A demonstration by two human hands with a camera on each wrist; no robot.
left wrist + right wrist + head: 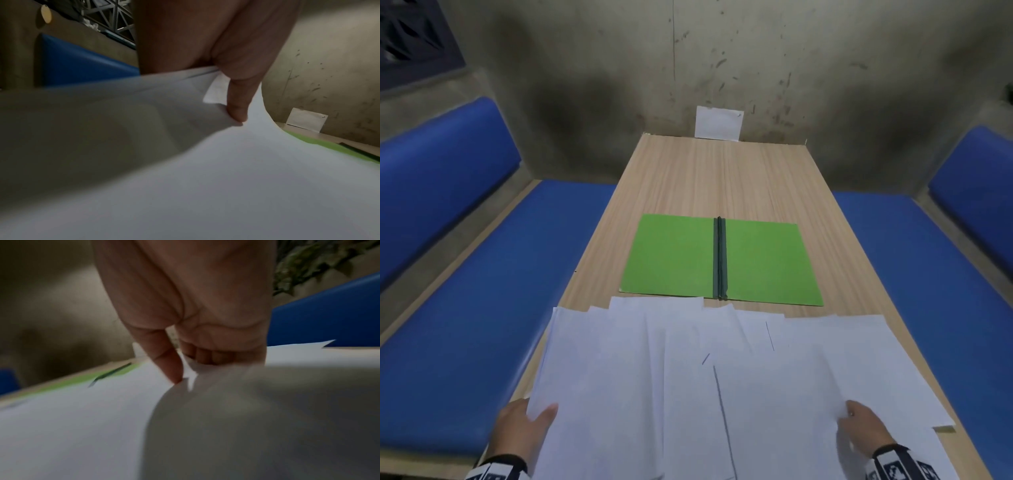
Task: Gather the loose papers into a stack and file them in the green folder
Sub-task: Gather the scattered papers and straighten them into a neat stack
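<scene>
Several loose white papers (pixel 688 377) lie fanned and overlapping across the near end of the wooden table (pixel 722 178). Beyond them the green folder (pixel 674 257) lies open and flat, its dark spine in the middle. My left hand (pixel 530 421) pinches the left edge of the papers (pixel 226 162), thumb on top and fingers underneath. My right hand (pixel 863 428) pinches the right side of the papers (pixel 82 418) the same way, thumb on top, curled fingers under a lifted sheet. The green folder (pixel 329 146) (pixel 82 378) shows as a strip past the paper in both wrist views.
Blue padded benches (pixel 500 291) (pixel 928 274) run along both sides of the table. A stained wall closes the far end, with a small white card (pixel 717 123) leaning against it. The far half of the table holds only the folder.
</scene>
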